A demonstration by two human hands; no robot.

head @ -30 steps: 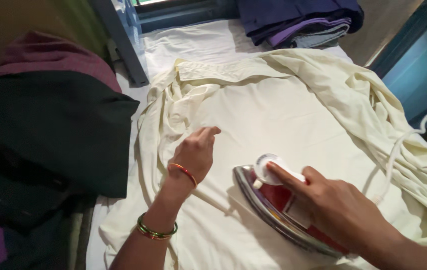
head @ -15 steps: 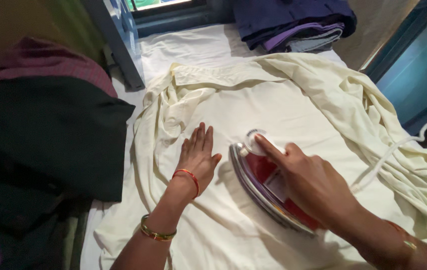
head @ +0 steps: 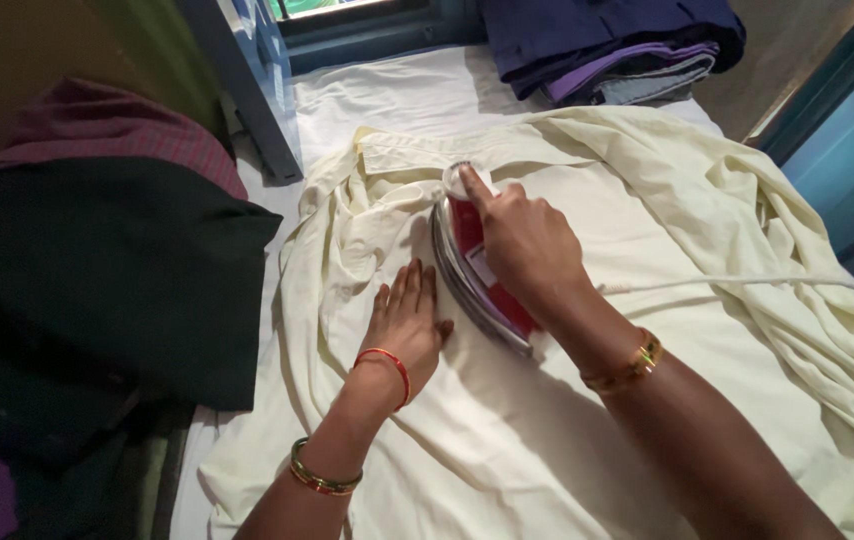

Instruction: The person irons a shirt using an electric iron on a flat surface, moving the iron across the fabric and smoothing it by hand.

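Observation:
A cream shirt [head: 647, 220] lies spread over a white-covered board [head: 387, 95], its collar toward the far end. My right hand [head: 522, 240] grips the handle of a red and silver iron [head: 462, 270], forefinger stretched along its white dial near the collar. My left hand [head: 407, 325] lies flat on the cloth just left of the iron, fingers together, pressing the fabric down. Both wrists wear bangles.
The iron's white cord [head: 747, 283] runs right across the shirt. Folded dark blue and purple clothes [head: 607, 45] are stacked at the far end. A black garment [head: 97, 280] over a maroon one [head: 107, 130] is heaped at the left. A blue wall stands at the right.
The iron has slid away from me up the shirt toward the collar. My left hand has stayed flat on the cloth beside it.

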